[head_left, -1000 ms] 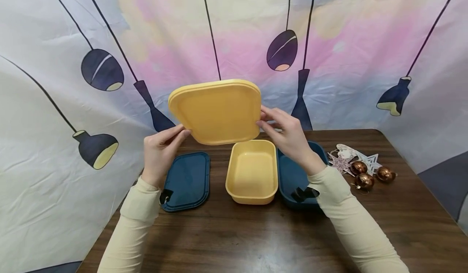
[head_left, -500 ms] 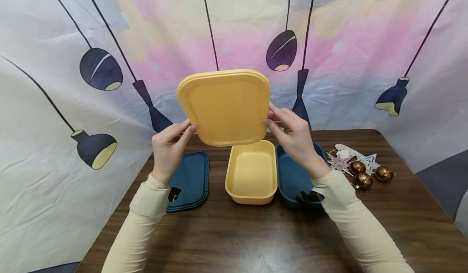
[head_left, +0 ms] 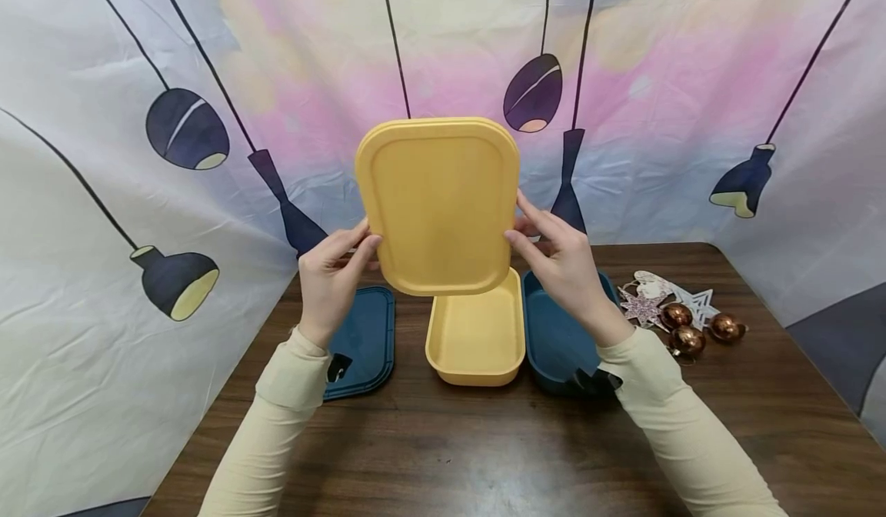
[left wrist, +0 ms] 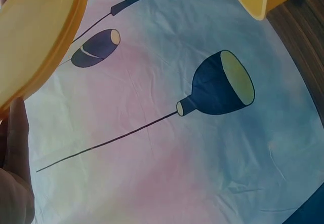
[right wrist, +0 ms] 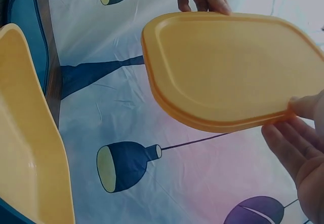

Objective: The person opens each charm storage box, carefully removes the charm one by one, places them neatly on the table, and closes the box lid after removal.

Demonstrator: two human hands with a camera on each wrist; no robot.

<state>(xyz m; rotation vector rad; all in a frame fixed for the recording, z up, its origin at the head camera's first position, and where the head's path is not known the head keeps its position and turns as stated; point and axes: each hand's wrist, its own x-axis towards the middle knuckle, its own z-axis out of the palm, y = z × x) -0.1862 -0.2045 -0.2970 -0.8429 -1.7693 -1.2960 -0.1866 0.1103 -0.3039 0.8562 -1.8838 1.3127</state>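
Note:
A yellow rectangular lid [head_left: 443, 205] with rounded corners is held up almost upright above the table, its face toward me. My left hand [head_left: 335, 282] pinches its left edge between thumb and fingers. On the opposite edge, my right hand [head_left: 564, 271] does the same, thumb in front; the right wrist view shows that hand [right wrist: 304, 148] gripping the lid's rim [right wrist: 212, 125]. Below the lid stands a yellow box [head_left: 477, 340], its far end covered by the lid in the head view. Its inside looks bare.
Right of the yellow box, a dark blue box [head_left: 554, 340] sits partly behind my right forearm. A dark blue lid [head_left: 374, 340] lies at left on the wooden table [head_left: 471, 448]. Copper baubles [head_left: 687, 341] and star ornaments [head_left: 644, 307] lie at right, before a printed cloth [head_left: 457, 40].
Both hands have carried the yellow lid up and to the right. It has turned from tilted to nearly straight and upright. The boxes and the blue lid have stayed put.

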